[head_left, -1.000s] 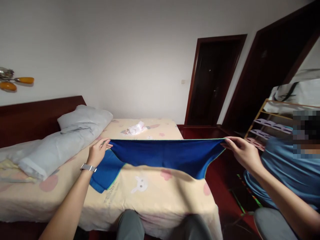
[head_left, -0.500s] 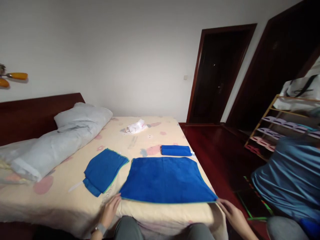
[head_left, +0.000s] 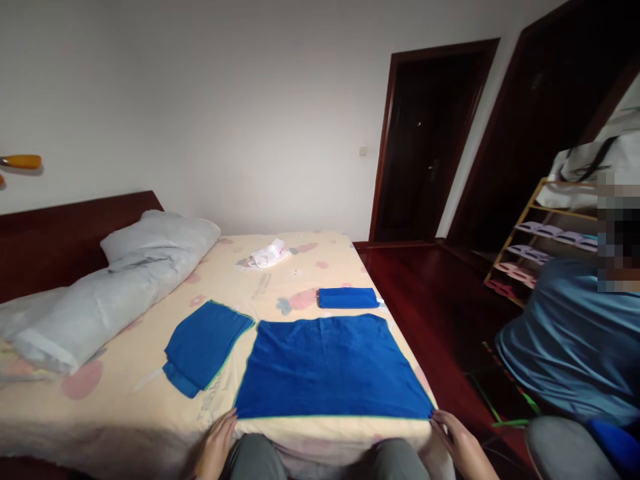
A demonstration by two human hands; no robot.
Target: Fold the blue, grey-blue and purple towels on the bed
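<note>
The large blue cloth lies spread nearly flat at the near edge of the bed, its green-trimmed near side straight and its far corners a little rounded. The left hand has its fingertips pinched at the near left corner; the right hand has thumb and fingers closed on the near right corner. Just beyond the cloth, toward the right edge of the bed, rests a folded blue bundle with a white tag. To the left lies a smaller blue cloth, partly folded at its near end. Farther off sits a crumpled white bag, and on the far left grey bedding lies heaped before a dark headboard. On the right, a person in a blue shirt is near a rack of footwear.
</note>
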